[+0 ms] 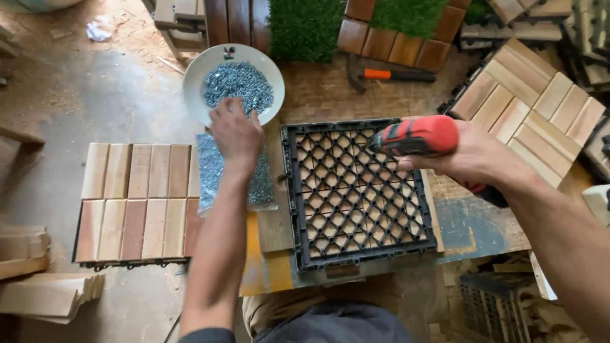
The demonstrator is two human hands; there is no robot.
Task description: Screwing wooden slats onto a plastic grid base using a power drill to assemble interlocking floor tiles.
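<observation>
A finished wooden slat tile [136, 202] lies face up on the concrete floor [82, 108], left of the left hand [236, 131]. Beyond both hands sit artificial grass squares [306, 26] and dark brown wooden tiles [394, 44], with an orange-handled hammer [389, 74] just before them. Past the right hand [473, 155], a pale slat tile [527, 105] rests at an angle. Loose wooden slats [44, 295] lie stacked at lower left.
</observation>
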